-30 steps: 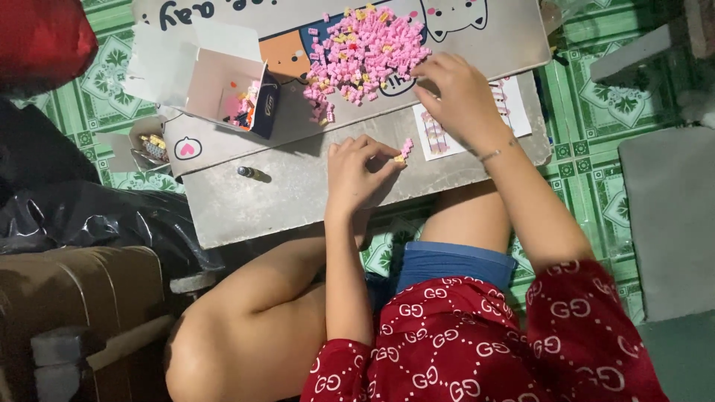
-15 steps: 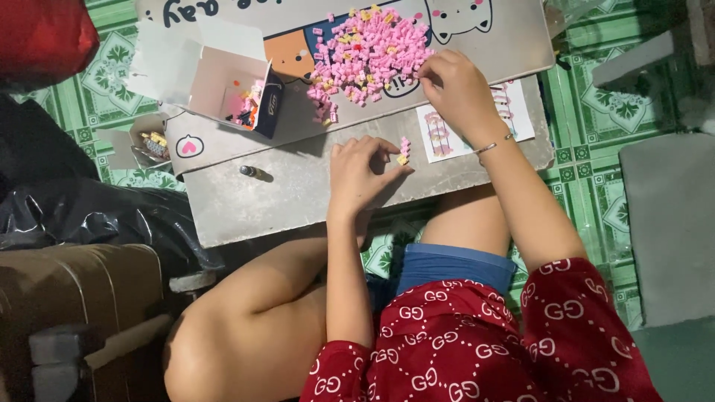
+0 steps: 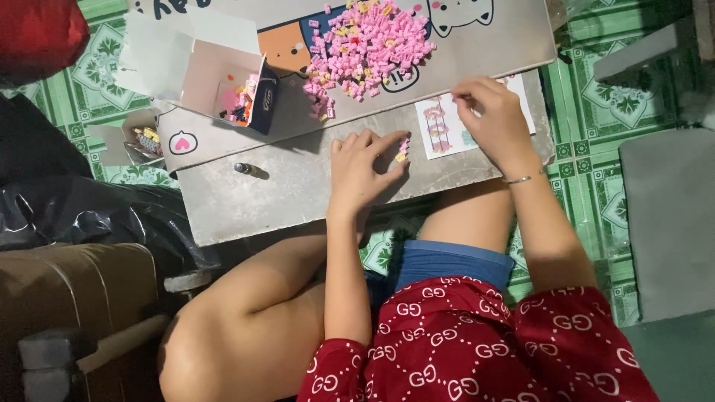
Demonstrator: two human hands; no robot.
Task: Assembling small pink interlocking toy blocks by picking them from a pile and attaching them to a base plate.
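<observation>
An open white cardboard box (image 3: 216,85) is seen at ten o'clock on the grey worktop (image 3: 298,190), a small dark cylinder (image 3: 242,168) lying below it; green patterned floor tiles (image 3: 588,112) are laid beneath.

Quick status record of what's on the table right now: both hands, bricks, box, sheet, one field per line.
left hand: holds small pink-and-yellow brick piece on grey board
right hand: fingertips on picture sheet
brick pile: mostly pink, loose, above the hands
open box: left of pile, a few bricks inside
</observation>
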